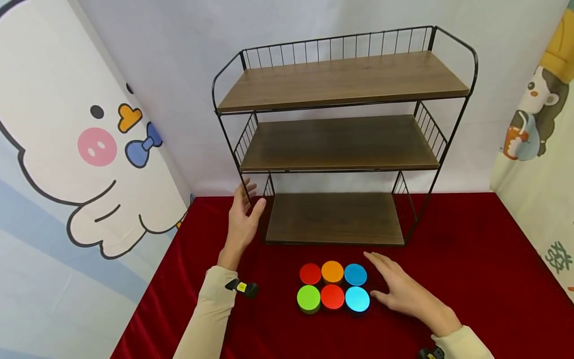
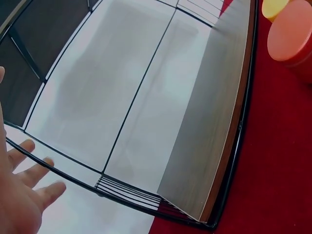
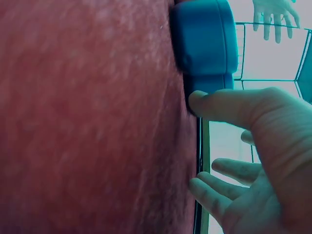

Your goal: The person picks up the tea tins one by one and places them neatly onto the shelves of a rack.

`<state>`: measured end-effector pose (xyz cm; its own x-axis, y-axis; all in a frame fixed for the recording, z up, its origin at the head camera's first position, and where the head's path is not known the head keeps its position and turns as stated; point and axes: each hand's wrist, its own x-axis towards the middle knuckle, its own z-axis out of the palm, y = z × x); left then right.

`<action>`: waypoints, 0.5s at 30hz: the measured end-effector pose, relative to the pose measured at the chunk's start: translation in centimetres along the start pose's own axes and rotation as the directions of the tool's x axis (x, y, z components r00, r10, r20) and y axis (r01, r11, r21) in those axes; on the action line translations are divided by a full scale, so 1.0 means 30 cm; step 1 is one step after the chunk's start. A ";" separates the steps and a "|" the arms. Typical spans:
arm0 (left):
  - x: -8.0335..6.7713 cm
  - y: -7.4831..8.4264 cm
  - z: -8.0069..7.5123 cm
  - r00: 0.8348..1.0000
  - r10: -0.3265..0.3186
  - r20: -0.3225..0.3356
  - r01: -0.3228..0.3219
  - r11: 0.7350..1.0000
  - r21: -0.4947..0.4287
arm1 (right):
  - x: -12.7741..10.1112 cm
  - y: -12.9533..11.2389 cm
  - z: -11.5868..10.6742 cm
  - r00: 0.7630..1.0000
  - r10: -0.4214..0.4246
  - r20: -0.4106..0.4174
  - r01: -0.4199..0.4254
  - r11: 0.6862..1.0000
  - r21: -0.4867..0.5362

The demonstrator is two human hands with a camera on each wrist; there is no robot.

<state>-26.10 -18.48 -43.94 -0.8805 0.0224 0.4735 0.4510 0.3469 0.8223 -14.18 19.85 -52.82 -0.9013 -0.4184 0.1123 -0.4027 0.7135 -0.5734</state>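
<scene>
In the head view my left hand (image 1: 242, 219) is at the left side post of a three-tier shelf rack (image 1: 332, 217), thumb raised and fingers spread. The left wrist view has its fingers (image 2: 51, 195) extended beside the black wire frame. My right hand (image 1: 401, 289), fingers extended, is just right of several small round lidded tubs. These stand in two rows on the cloth: red (image 1: 310, 273), orange (image 1: 333, 272) and blue (image 1: 356, 274) behind, green (image 1: 309, 298), red (image 1: 332, 296) and light blue (image 1: 357, 299) in front. Close up, the right thumb (image 3: 219, 107) overlaps the lower blue tub.
The rack has wooden boards, including the top board (image 1: 341, 82) and the middle board (image 1: 338, 142), with black wire railings. Dark red cloth (image 1: 466, 259) covers the table. Behind it hangs a pale backdrop (image 1: 179, 65); cartoon-printed panels (image 1: 54, 164) flank the sides.
</scene>
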 end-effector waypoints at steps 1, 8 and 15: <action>-0.001 -0.001 0.000 1.000 0.003 0.001 -0.003 1.000 -0.021 | 0.003 -0.005 0.004 1.000 -0.013 0.005 0.013 1.000 0.002; 0.000 0.003 0.009 1.000 -0.001 0.004 0.001 0.997 -0.075 | 0.026 -0.033 0.027 0.998 -0.027 0.059 0.025 0.999 0.041; 0.012 0.009 0.025 1.000 -0.005 0.005 0.006 0.997 -0.081 | 0.040 -0.033 0.033 0.996 -0.060 0.060 0.057 0.997 0.058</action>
<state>-26.41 -17.66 -43.79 -0.8836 0.0257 0.4676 0.4565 0.2695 0.8479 -14.71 18.07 -52.90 -0.8643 -0.4933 0.0979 -0.4432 0.6552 -0.6118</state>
